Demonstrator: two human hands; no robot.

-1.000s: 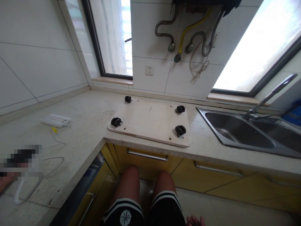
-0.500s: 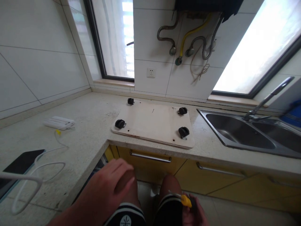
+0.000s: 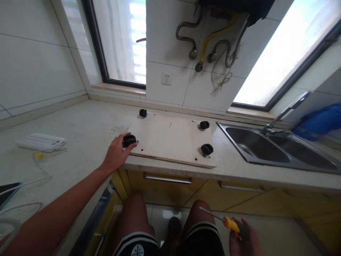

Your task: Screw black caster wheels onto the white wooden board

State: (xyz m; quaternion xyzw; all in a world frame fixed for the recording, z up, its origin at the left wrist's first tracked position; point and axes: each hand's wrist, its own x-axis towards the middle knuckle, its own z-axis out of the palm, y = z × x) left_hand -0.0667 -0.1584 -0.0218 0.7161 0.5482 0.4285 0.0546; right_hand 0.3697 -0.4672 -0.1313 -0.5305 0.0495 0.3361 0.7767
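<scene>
A pale wooden board (image 3: 167,138) lies flat on the countertop, with black caster wheels at its corners. My left hand (image 3: 116,152) is closed around the near-left caster (image 3: 129,140), thumb in front and fingers behind. The near-right caster (image 3: 207,150), far-right caster (image 3: 204,125) and far-left caster (image 3: 143,113) stand untouched. Low at the right, over my leg, my right hand (image 3: 243,236) grips a screwdriver (image 3: 230,224) with a yellow and black handle. Its thin metal shaft points up and left, away from the board.
A double sink (image 3: 255,142) with a faucet (image 3: 286,113) is set into the counter (image 3: 234,170) at right. On the left lie a white power bank (image 3: 42,142), a cable and a dark phone (image 3: 9,193). Drawer handles (image 3: 167,179) project below the counter edge.
My left hand has reached forward from above my lap and closed on the near-left caster. My right hand has shifted right with the screwdriver, whose shaft now shows more clearly.
</scene>
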